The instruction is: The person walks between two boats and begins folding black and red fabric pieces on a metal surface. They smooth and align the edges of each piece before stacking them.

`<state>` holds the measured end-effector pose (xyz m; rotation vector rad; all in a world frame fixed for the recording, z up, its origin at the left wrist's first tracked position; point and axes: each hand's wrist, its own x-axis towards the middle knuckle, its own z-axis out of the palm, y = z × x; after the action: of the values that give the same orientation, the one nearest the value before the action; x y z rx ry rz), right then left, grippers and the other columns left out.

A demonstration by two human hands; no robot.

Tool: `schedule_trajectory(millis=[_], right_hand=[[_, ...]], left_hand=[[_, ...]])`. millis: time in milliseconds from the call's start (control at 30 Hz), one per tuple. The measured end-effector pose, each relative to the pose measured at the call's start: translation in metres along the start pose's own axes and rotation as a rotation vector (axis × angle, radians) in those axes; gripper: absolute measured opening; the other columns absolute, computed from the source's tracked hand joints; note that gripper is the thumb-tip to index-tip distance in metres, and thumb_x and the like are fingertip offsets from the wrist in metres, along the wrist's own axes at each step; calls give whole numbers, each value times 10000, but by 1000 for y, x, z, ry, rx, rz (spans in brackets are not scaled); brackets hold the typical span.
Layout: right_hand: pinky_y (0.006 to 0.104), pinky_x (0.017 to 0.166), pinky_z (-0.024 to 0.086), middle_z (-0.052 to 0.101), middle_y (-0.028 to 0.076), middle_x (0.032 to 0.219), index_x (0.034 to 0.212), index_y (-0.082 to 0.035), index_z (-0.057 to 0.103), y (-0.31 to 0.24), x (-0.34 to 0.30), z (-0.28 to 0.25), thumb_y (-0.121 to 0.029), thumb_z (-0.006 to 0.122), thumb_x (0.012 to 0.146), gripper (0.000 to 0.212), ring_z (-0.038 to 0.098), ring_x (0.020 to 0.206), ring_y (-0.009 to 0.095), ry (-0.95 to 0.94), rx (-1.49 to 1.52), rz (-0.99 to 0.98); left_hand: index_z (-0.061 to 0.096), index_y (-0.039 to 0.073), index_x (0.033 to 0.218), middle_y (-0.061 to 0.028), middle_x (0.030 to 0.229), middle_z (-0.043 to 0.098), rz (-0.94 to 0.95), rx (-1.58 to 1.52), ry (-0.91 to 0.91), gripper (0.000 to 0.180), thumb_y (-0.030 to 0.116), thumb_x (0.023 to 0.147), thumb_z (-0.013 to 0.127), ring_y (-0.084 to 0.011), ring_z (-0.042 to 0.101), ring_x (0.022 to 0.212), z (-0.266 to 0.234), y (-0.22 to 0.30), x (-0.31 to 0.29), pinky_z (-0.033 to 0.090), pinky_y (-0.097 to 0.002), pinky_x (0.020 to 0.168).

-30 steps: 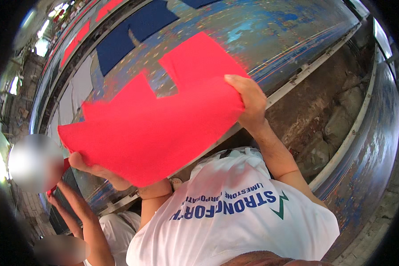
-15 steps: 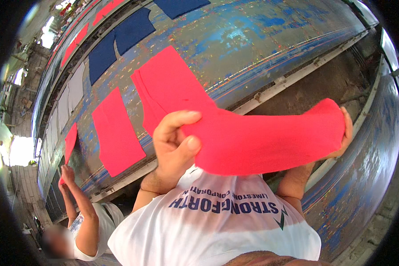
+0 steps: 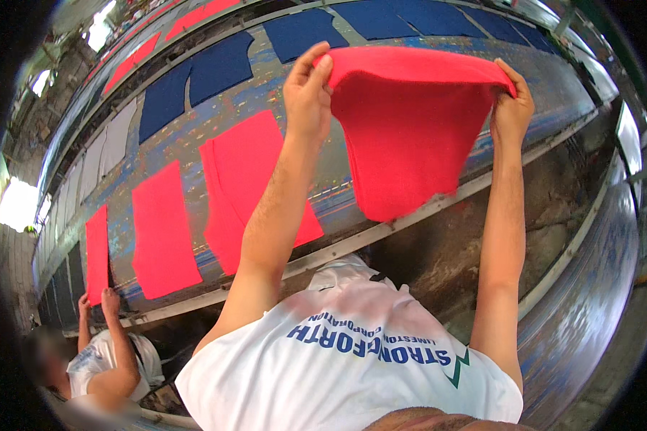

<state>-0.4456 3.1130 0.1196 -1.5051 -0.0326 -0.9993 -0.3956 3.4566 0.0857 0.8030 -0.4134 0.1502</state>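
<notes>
A red cut fabric panel (image 3: 413,144) is stretched in the air between my two hands, its upper edge folded over and its lower part hanging down. My left hand (image 3: 310,90) pinches the panel's upper left corner, the thumb and fingers closed on it. At the upper right corner, my right hand (image 3: 514,104) grips the cloth the same way. Beneath and beyond the panel runs a long, paint-stained table (image 3: 557,90). A red fabric panel (image 3: 244,161) lies flat on it, partly behind my left forearm, and another red panel (image 3: 167,230) lies farther left.
A co-worker (image 3: 115,359) at the lower left holds the near end of a narrow red panel (image 3: 97,251). Navy panels (image 3: 221,66) and pale grey panels (image 3: 118,136) lie along the table's far side. A metal rail (image 3: 302,266) edges the near side. Another table (image 3: 597,302) curves along the right.
Both my hands have moved up and forward, away from my body, out over the table. The red panel has gone with them and now hangs open. The co-worker has lowered the narrow panel.
</notes>
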Motion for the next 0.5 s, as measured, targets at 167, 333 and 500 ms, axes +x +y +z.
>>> schedule_trajectory(millis=[167, 333, 500], right_hand=[[305, 1062, 549, 783, 91, 1286, 1255, -13, 798, 38, 72, 22, 162, 698, 899, 409, 721, 1174, 184, -248, 219, -220], [368, 1121, 520, 787, 116, 1290, 1170, -109, 840, 96, 66, -12, 217, 599, 850, 516, 709, 1261, 249, -350, -202, -251], [389, 1112, 525, 796, 133, 1198, 1089, -88, 862, 175, -7, -94, 213, 558, 722, 565, 725, 1212, 283, -792, -372, -57]], left_hand=[[662, -5, 1381, -93, 1273, 713, 200, 18, -25, 326, 76, 1066, 686, -182, 697, 1172, -6, 7, 43, 573, -364, 1028], [736, 17, 1300, -4, 1115, 707, 39, 472, 95, 295, 90, 1016, 772, -68, 628, 980, -13, -6, -11, 504, -233, 882], [778, 110, 1261, 80, 819, 588, -646, 678, 234, 293, 202, 985, 815, -51, 528, 723, -42, -69, -120, 432, -243, 666]])
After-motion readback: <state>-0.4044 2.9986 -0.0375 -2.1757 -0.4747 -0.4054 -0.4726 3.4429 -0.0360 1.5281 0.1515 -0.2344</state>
